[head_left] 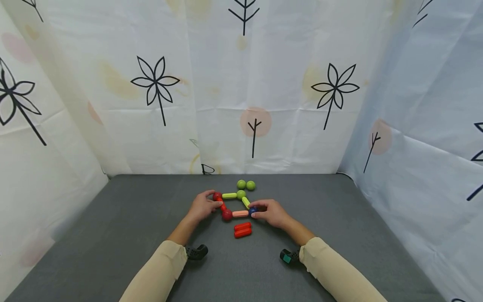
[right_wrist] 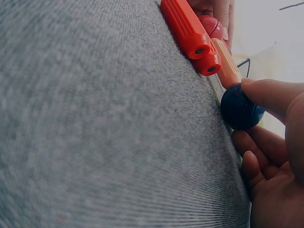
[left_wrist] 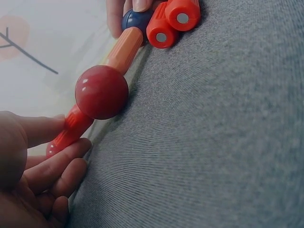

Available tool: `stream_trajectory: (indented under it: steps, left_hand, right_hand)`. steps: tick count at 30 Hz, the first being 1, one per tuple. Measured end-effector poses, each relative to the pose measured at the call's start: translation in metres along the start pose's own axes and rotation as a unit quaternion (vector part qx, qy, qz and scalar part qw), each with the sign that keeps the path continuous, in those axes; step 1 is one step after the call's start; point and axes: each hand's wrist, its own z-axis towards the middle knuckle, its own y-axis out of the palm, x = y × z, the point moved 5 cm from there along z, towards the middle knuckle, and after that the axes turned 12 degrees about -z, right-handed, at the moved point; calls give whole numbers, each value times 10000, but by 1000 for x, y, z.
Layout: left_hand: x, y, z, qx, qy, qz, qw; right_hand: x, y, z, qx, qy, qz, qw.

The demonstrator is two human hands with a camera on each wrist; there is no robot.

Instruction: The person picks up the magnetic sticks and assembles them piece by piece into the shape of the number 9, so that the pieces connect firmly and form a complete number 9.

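A four-sided ring of magnetic rods and balls lies on the grey table. My left hand (head_left: pixel 201 207) pinches the red rod (left_wrist: pixel 76 124) on its left side, thumb on one side and fingers on the other. That rod joins a far red ball (head_left: pixel 216 196) to a near red ball (left_wrist: pixel 102 91). With thumb and fingers, my right hand (head_left: pixel 274 213) pinches the blue ball (right_wrist: pixel 239 107) at the right corner. A peach rod (head_left: pixel 240 214) links the near red ball and the blue one. Yellow-green rods (head_left: pixel 229 196) meet at a green ball (head_left: pixel 241 194) at the back.
Two loose red rods (head_left: pixel 242 232) lie side by side in front of the ring, magnets visible in their ends. Behind it sit two loose green balls (head_left: pixel 250 185). A patterned white cloth (head_left: pixel 219 84) hangs around the grey table (head_left: pixel 151 184) at the back and sides.
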Motion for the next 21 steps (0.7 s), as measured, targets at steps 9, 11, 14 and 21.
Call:
stream_trajectory:
  steps: [9, 11, 14, 21]
  left_hand:
    - [1, 1, 1, 37, -89, 91, 9999]
    - [1, 1, 0, 45, -84, 125, 9999]
    - [1, 1, 0, 31, -81, 135, 9999]
    - [0, 0, 1, -25, 3, 214, 9998]
  right_hand:
    - [0, 0, 1, -4, -41, -30, 10000]
    - [0, 0, 1, -1, -44, -70, 10000]
    - [-1, 0, 1, 5, -14, -109, 9999]
    - [-2, 0, 2, 34, -16, -205, 9998]
